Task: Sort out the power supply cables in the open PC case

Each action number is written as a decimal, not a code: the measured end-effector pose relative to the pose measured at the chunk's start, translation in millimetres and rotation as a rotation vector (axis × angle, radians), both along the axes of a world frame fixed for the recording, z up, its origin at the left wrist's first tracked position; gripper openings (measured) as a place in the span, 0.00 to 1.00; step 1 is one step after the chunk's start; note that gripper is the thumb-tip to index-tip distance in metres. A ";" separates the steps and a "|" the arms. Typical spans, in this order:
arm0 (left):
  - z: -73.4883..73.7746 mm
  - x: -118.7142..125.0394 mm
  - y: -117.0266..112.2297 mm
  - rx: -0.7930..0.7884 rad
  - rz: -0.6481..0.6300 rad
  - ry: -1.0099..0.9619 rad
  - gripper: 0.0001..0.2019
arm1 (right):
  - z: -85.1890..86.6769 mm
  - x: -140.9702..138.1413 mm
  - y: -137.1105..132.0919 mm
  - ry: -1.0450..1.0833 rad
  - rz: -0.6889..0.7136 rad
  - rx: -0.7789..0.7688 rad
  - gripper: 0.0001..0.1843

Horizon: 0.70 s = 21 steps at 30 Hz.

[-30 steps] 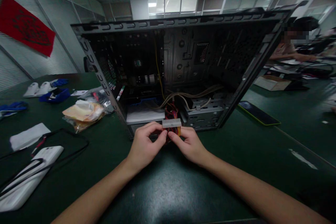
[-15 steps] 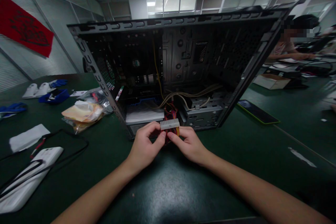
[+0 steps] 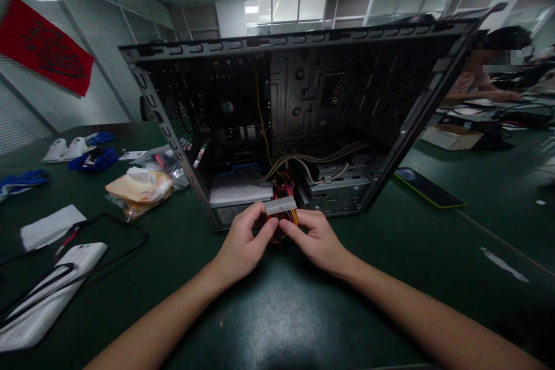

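Observation:
My left hand [image 3: 244, 238] and my right hand [image 3: 319, 240] both pinch a wide, pale multi-pin power connector [image 3: 280, 204], one hand at each end. Red, yellow and dark wires [image 3: 284, 187] run from it back into an open black computer case [image 3: 299, 39]. The connector is held just in front of the case's lower opening. Inside sit a power supply with a white label [image 3: 241, 191], a metal drive cage [image 3: 336, 196], a bundle of grey cables [image 3: 318, 156] and a fan [image 3: 228, 107]. The connector's underside is hidden by my fingers.
On the left lie a white power strip [image 3: 54, 295] with a black cord, a bagged orange packet [image 3: 139, 188], blue-and-white gloves [image 3: 21, 182] and a blue roll [image 3: 93, 159]. To the right are a dark flat panel with a green edge [image 3: 427, 188], a box [image 3: 451, 137] and a seated person [image 3: 474, 84].
The view has shifted slightly, so the case and table items appear a little lower and to the right. Both hands keep the same hold on the connector.

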State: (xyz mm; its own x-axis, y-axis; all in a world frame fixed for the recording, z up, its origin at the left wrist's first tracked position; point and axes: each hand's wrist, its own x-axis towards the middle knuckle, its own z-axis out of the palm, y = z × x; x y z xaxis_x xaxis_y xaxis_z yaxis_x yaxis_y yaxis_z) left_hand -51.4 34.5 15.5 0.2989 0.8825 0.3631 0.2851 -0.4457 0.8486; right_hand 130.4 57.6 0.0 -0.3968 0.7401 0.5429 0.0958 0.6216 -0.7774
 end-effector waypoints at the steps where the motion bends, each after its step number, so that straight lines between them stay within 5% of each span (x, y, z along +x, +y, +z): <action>1: -0.7 -0.2 0.5 -0.009 0.001 -0.017 0.08 | 0.0 0.1 0.2 -0.004 0.000 0.005 0.17; 21: -0.9 1.7 5.4 -0.081 -0.037 -0.134 0.14 | -0.6 1.3 2.4 -0.044 -0.026 -0.023 0.16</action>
